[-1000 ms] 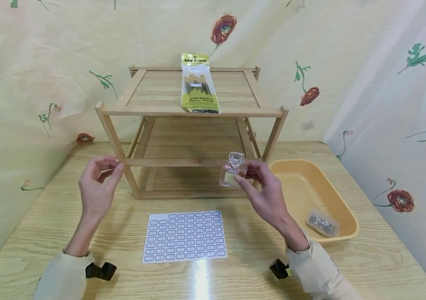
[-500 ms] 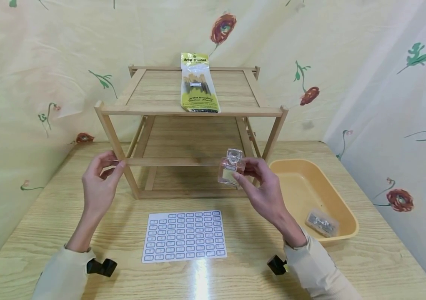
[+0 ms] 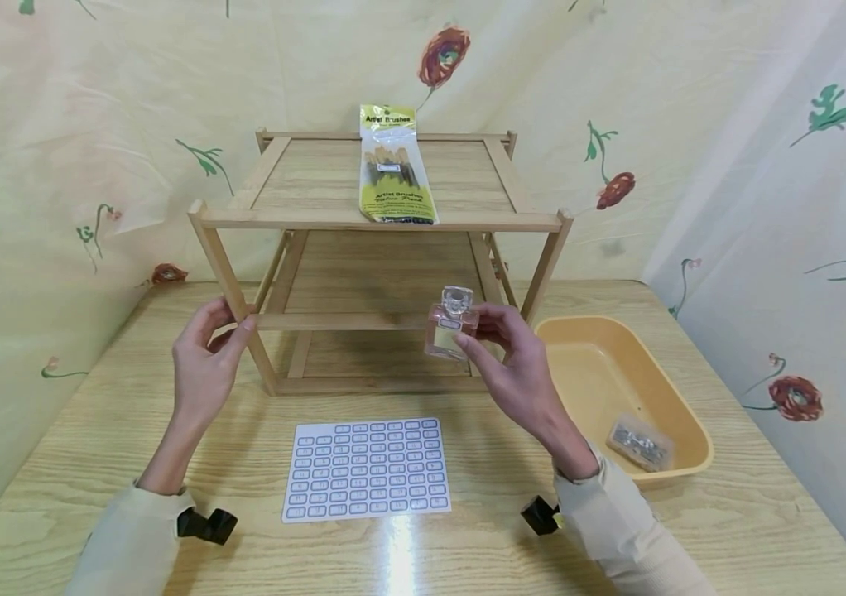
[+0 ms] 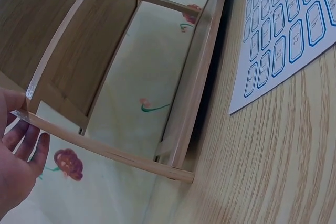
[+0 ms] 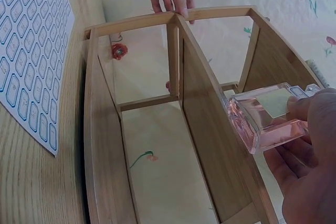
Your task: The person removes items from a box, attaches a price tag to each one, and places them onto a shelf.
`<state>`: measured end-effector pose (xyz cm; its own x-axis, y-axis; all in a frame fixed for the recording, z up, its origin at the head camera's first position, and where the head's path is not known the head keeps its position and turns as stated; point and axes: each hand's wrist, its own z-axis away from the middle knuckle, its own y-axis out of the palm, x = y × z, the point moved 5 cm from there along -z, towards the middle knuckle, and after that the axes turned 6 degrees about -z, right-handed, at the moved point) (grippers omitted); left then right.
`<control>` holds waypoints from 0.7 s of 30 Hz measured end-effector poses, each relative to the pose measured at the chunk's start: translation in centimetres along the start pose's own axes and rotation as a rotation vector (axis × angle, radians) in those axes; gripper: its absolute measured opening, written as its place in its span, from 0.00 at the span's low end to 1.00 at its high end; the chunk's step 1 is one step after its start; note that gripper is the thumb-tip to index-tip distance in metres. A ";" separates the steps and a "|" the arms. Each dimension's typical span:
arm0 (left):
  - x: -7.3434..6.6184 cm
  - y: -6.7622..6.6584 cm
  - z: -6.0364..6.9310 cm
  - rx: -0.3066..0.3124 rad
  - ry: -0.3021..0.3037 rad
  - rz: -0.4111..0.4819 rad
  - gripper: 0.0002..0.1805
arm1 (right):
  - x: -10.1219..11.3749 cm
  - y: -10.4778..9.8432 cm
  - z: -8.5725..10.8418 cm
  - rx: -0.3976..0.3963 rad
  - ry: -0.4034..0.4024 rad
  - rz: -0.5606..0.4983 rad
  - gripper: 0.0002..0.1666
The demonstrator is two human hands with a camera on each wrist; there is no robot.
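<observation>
Two bare hands at work. Right hand [image 3: 510, 356] grasps a clear square glass bottle of pinkish liquid [image 3: 440, 333] by its side, thumb on the front face, faceted glass stopper up, body leaning slightly. Bottle is in front of a light wooden three-tier rack [image 3: 348, 322], right of the rack's middle, about level with the middle shelf's front rail; whether glass touches wood, cannot tell. Left hand [image 3: 207, 356] grips the rack's left front post where the middle shelf meets it, thumb and fingers on either side.

Risks, judged: bottle could slip, since the hold is on one smooth side only; its base could knock the front rail if it goes in too low; a hard pull by the left hand could shift the rack.

Further out: yellow-green plastic brush packet lies on the rack's top shelf, lower end over the front rail. White sheet of blue-bordered labels is on the pale wood-grain table [image 3: 483, 550], in front of the rack. Yellow plastic tray [image 3: 594, 364] is just right of the rack, small clear box [image 3: 641, 444] inside.
</observation>
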<state>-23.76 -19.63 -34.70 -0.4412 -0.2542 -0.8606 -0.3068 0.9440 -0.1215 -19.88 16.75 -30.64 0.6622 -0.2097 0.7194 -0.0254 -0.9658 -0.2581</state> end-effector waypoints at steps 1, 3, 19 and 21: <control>0.0 0.0 0.0 0.002 -0.002 -0.002 0.14 | 0.0 0.1 -0.1 0.005 0.006 0.000 0.20; 0.0 0.0 0.0 0.004 -0.003 -0.006 0.13 | -0.1 0.2 -0.4 0.011 0.017 0.009 0.19; 0.3 0.0 0.1 0.020 0.006 -0.055 0.16 | -0.2 1.8 -2.6 0.017 0.006 -0.015 0.20; 0.4 0.0 0.1 0.019 0.011 -0.057 0.16 | -0.3 1.9 -2.8 0.019 0.001 -0.019 0.20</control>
<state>-23.87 -19.71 -35.05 -0.4327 -0.3094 -0.8468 -0.3153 0.9319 -0.1793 -22.21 14.54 -29.54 0.6615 -0.1920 0.7250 0.0012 -0.9664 -0.2570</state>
